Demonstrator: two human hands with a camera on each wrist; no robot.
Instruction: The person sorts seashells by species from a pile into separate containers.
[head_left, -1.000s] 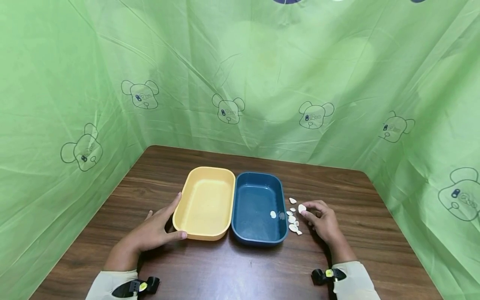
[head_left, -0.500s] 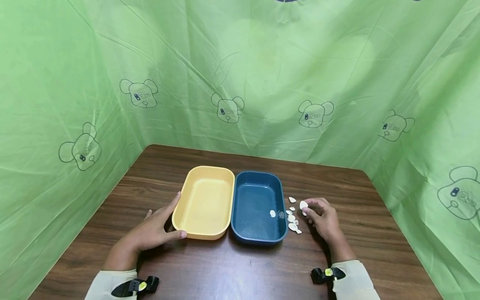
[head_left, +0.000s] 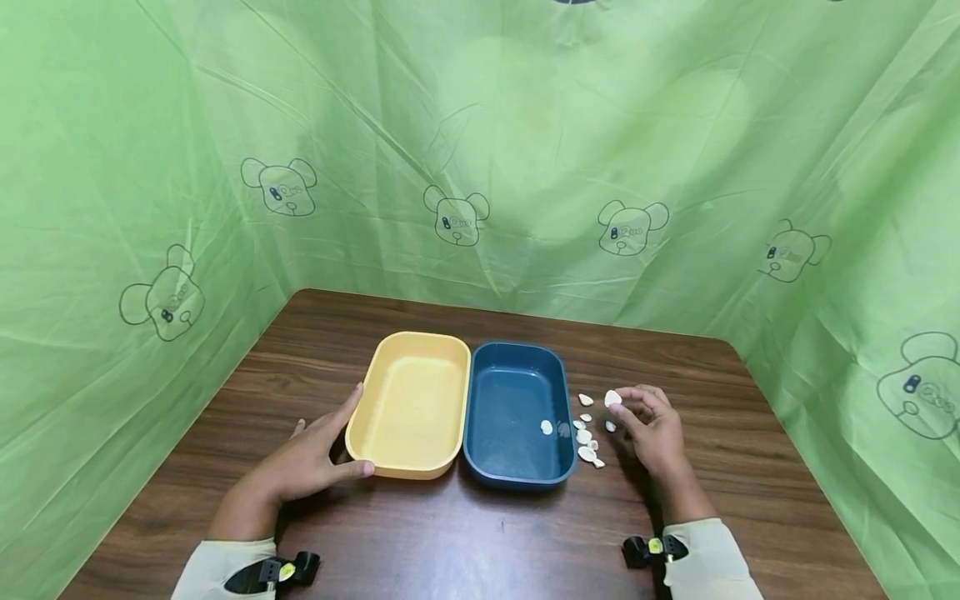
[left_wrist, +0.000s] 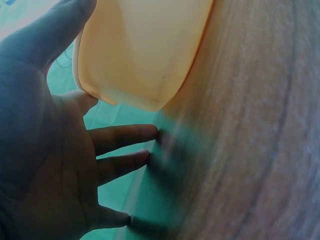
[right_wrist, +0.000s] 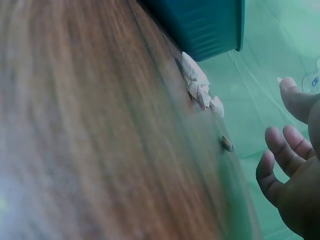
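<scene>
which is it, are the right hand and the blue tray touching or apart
Apart. The head view shows table and small white shells between the right hand and the blue tray.

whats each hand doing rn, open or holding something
Left hand: open, touching the yellow tray.
Right hand: holding a small white piece in a pinch.

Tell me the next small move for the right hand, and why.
Probably carry the small white shell-like piece left over the rectangular dark-blue tray: the right hand pinches it to the tray's right, and a similar white piece already lies inside.
</scene>
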